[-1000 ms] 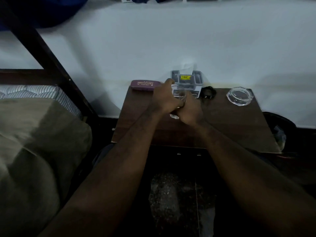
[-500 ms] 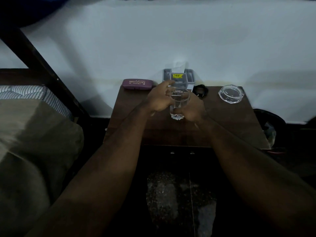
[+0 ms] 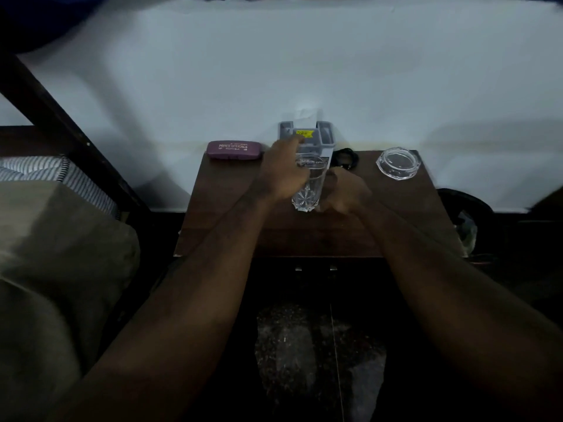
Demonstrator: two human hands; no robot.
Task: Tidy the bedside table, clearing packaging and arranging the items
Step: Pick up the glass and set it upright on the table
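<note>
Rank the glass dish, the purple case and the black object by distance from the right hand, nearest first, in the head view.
1. The black object, just behind the right hand, at the back edge.
2. The glass dish, back right corner.
3. The purple case, back left corner.

Two bare arms, left forearm [image 3: 198, 284] and right forearm [image 3: 441, 278] long and lean, uncovered from the picture's lower edge to the wrists, left hand [image 3: 281, 175] and right hand [image 3: 345, 193] bare, knuckles showing, all dim in low light
</note>
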